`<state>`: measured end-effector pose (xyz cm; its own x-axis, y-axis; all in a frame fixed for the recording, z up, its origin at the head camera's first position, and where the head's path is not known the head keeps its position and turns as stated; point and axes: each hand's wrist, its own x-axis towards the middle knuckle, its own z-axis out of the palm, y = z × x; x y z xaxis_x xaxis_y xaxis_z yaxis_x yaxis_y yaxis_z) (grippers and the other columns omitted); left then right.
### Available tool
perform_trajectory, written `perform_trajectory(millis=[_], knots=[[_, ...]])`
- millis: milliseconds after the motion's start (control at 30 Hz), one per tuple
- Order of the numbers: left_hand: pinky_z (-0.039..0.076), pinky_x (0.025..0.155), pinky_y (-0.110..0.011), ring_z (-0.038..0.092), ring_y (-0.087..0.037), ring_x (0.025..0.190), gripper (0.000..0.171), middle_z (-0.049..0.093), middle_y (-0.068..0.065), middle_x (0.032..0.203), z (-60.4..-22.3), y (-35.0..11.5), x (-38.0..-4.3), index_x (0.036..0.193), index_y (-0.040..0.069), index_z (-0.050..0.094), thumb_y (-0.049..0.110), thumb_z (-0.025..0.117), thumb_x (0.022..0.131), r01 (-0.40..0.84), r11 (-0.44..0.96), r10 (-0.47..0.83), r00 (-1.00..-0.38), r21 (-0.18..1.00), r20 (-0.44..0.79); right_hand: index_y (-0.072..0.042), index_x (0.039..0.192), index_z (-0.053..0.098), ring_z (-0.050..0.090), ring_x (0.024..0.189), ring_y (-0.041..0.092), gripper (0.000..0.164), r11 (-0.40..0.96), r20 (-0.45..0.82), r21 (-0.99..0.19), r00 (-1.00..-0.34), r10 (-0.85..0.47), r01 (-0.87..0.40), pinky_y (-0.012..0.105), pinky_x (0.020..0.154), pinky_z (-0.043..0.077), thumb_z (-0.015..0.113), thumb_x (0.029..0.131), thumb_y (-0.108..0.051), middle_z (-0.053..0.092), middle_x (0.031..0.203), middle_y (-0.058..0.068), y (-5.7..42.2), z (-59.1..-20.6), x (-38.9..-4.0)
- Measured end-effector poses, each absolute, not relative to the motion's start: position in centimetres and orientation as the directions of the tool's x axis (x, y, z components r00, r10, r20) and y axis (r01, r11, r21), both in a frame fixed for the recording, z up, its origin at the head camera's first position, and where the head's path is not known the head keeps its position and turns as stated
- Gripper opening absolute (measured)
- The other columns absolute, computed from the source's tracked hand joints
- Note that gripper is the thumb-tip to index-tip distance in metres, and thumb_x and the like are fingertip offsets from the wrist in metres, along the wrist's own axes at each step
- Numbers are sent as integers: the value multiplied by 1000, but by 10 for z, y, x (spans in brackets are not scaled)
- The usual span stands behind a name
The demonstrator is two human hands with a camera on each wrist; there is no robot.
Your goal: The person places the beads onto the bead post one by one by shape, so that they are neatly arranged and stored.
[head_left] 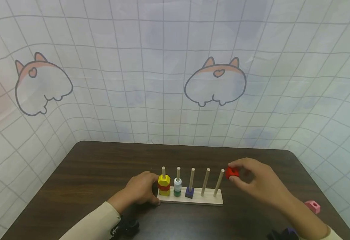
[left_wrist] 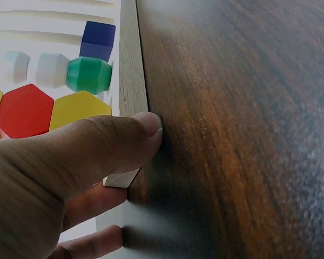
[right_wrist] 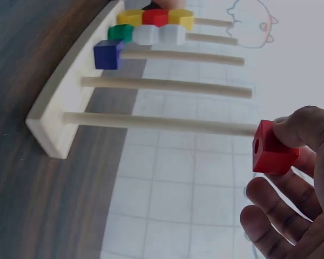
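Note:
A wooden stacking rack point(head_left: 203, 200) with upright pegs stands on the table. My left hand point(head_left: 140, 188) grips its left end, thumb point(left_wrist: 97, 140) along the front edge and fingers behind. Between thumb and fingers my right hand point(head_left: 261, 180) pinches a red block point(right_wrist: 270, 154) with a hole through it, close beside the top of the rightmost peg point(head_left: 219, 183). Yellow and red hexagonal beads point(head_left: 164, 181) sit on the leftmost peg. Beside them, white beads point(head_left: 177, 185) rest over a green bead point(left_wrist: 89, 75). A dark purple block point(head_left: 189, 192) lies at the foot of the middle peg.
On the dark wooden table point(head_left: 103, 163), a pink block point(head_left: 312, 206) lies at the right, beyond my right forearm. Part of another purple piece point(head_left: 290, 230) shows near the front, next to the right wrist. A white grid-patterned curtain point(head_left: 151, 83) hangs behind.

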<state>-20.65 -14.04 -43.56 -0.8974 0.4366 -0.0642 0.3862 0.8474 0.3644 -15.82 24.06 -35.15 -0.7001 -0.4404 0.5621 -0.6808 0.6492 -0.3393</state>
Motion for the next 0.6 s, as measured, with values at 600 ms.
perform_trajectory(millis=[600], knots=[[53, 78, -55, 62, -22, 101, 55, 68, 6, 101, -438, -141, -207, 106, 25, 74, 36, 99, 59, 388, 849, 436, -898, 358, -62, -13, 117, 71, 65, 83, 4, 41, 592, 529, -460, -740, -416, -662, 28, 74, 56, 86, 80, -3, 69, 102, -13, 207, -337, -168]])
